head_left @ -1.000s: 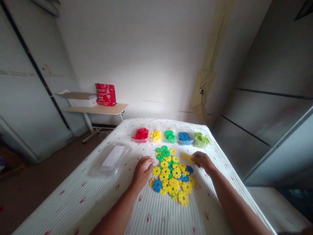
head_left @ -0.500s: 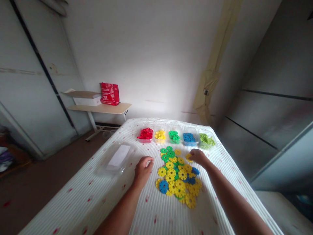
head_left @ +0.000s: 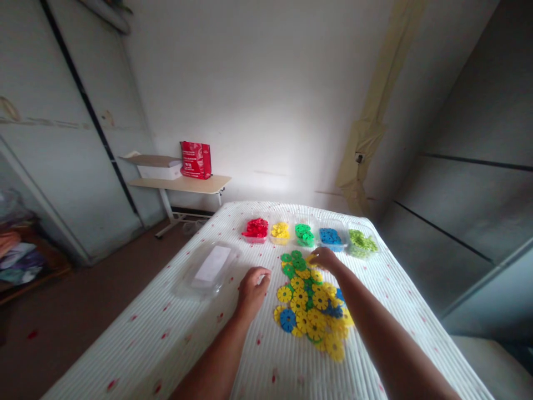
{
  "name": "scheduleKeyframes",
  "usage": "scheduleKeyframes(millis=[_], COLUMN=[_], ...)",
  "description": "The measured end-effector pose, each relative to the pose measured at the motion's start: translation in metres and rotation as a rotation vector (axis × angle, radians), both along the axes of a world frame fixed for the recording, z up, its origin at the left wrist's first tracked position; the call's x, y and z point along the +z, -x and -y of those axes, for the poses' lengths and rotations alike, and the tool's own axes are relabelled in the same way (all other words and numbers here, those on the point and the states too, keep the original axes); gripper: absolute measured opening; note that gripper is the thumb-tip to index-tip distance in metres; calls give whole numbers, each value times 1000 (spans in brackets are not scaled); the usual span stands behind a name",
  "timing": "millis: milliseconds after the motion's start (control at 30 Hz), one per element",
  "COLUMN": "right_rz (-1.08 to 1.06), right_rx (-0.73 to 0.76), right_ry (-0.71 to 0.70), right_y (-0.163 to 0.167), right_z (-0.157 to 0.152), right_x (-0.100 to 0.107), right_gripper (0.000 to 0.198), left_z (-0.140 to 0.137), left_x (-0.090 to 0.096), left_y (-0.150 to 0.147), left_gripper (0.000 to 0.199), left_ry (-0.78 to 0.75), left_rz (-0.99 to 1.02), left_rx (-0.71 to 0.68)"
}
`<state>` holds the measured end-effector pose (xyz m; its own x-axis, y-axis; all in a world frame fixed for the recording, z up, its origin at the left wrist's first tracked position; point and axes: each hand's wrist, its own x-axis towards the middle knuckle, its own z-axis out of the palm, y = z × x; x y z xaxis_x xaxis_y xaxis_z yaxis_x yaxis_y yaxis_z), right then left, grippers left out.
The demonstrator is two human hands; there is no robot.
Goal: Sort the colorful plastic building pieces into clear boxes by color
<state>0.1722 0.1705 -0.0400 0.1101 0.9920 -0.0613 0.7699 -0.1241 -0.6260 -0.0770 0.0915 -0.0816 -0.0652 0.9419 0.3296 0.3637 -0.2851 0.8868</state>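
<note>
My right hand point(head_left: 326, 260) is at the far edge of a loose pile of flower-shaped plastic discs. Its fingers are pinched on a yellow disc point(head_left: 310, 259), partly hidden by the fingertips. My left hand point(head_left: 253, 289) rests left of the pile, fingers loosely curved with the thumb apart, holding nothing. In the pile, yellow discs point(head_left: 320, 300) overlap green discs point(head_left: 296, 260) and a few blue ones, such as the blue disc point(head_left: 287, 320) at the near left. My right forearm covers part of the pile's right side.
Behind the pile stand clear tubs of red pieces point(head_left: 256, 228), yellow discs point(head_left: 280, 230), green discs point(head_left: 305, 234), blue discs point(head_left: 331, 236) and light green pieces point(head_left: 362, 242). A clear plastic lid point(head_left: 227, 258) with a white label lies at left. A red bag point(head_left: 195, 160) sits on a side table.
My right hand has moved left with the yellow disc, toward the green discs at the pile's far end. My left hand has stayed about where it was. The view has turned slightly left.
</note>
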Motion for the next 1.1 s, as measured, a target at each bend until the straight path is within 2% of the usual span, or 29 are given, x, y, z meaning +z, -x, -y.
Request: scheduleKeyframes(millis=[167,333,433,500,633,733,833,967,1100], right_rz=[83,100,75,55,65,108,145,237,289], right_rx=[33,113,121,91,20,15,26,33,-32], right_ry=[-44,-28,-114,-199,-344,-396,-424,-478,-419], right_y=[-3,9,29,43,62,58,37,-14,-67], right_z=[4,1,-17,-32,-46,-33,-5,34,62], right_x=[8,36,54,63,70,65,50,17,-13], right_gripper=[16,11,13,21,31,19,15,22,23], left_z=[0,1,1,1,-1,-1,0,0,-11], left_x=[1,2,2,1,-2,-2,-3,-7,-2], left_y=[1,0,0,0,1,1,1,-1,-9], left_gripper=[17,17,17,16,14,15,16,17,20], left_ry=[-6,2,-8,-14,-13,-16,-16,0,59], left_rz=[9,-6,-22,-27,-34,-42,-36,-34,-116], left_rx=[-9,-9,-2,6,15,14,5,5,35])
